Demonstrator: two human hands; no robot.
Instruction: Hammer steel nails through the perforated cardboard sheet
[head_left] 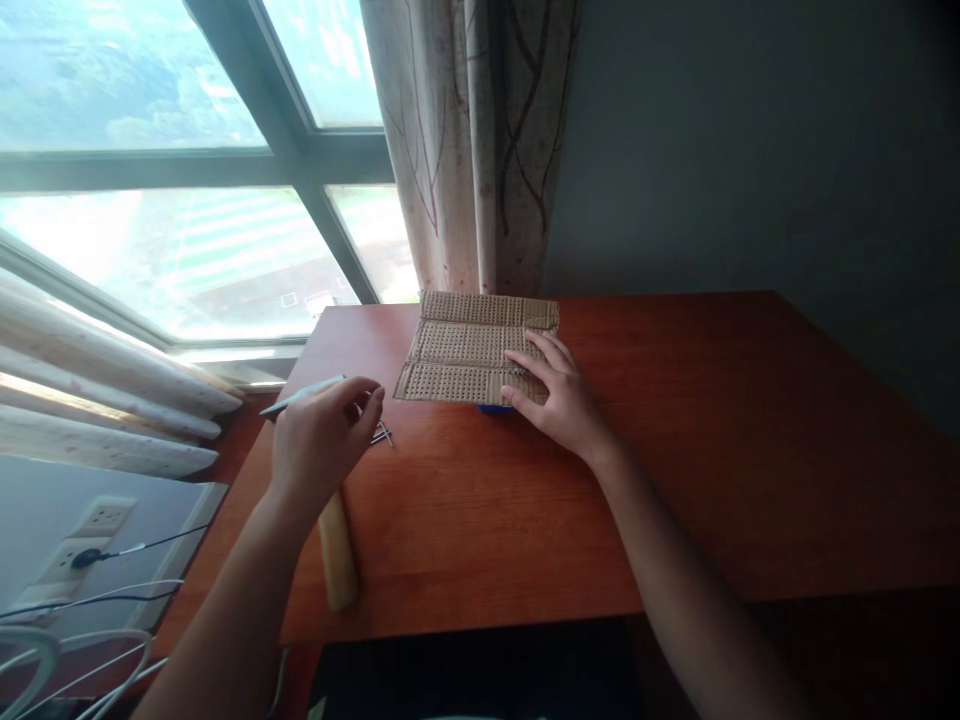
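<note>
A folded-crease sheet of brown cardboard (465, 345), punched with rows of small holes, lies raised on a blue object (493, 408) that is mostly hidden beneath it. My right hand (559, 395) rests on the sheet's right side with fingers spread. By its fingers is a small metallic piece (517, 371), too small to name. My left hand (322, 430) is left of the cardboard, thumb and fingers curled together; whatever they pinch cannot be made out. Several thin metal nails (383, 435) lie beside it on the table. A wooden handle (339, 560) extends from under that hand.
The reddish-brown wooden table (712, 450) reaches to the wall. A pale, dark-tipped object (304, 395) lies behind my left hand. A window (180, 260) and curtains (465, 150) stand beyond the table. Sockets (90, 540) and loose cables (97, 650) are at lower left.
</note>
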